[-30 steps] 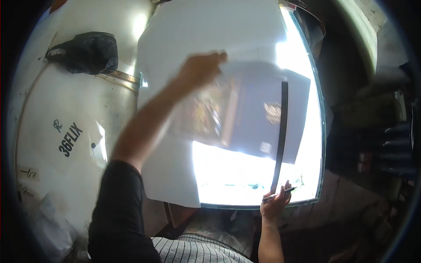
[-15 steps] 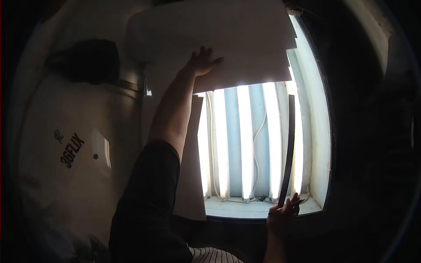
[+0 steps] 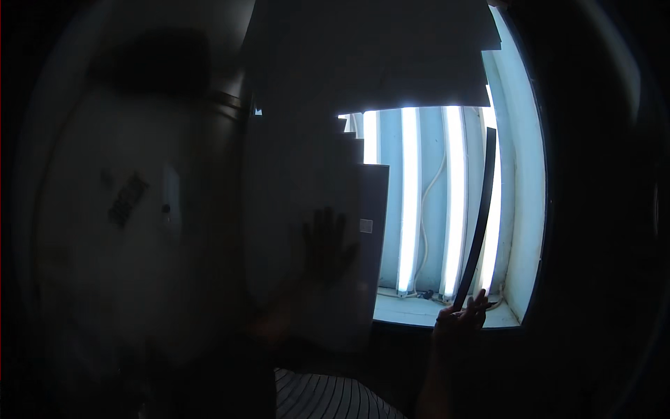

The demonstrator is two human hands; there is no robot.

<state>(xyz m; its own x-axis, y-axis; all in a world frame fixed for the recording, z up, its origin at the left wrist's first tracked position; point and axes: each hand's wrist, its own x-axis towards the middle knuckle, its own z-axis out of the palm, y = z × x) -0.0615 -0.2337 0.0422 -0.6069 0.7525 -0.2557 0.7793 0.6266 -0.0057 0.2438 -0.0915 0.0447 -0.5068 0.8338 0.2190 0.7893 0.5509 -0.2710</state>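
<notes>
Black, or close to it, and matte: a long, narrow strip, slightly curved in the view, with a squared upper end. Placed over the right side of a pale blue light box, partly across the rightmost of the glowing tubes. Lower end at the right hand, with fingers partly bent beside it; too dark to tell whether clasped round it. Grey-violet in the gloom on the left: a sheet with a straight right edge and a small pale square on it. Stepped edges just above, like more sheets stacked. Left hand to the left of the square, open, fingers spread; cannot tell how firmly pressed down. Another broad, dark sheet across the top of the box.

Compared with half a second ago, much dimmer all round. Covered now at the left: more of the tubes, behind the grey-violet edge. Left hand brought down from the upper sheet. Strip and right hand kept together at the same side of the box.
</notes>
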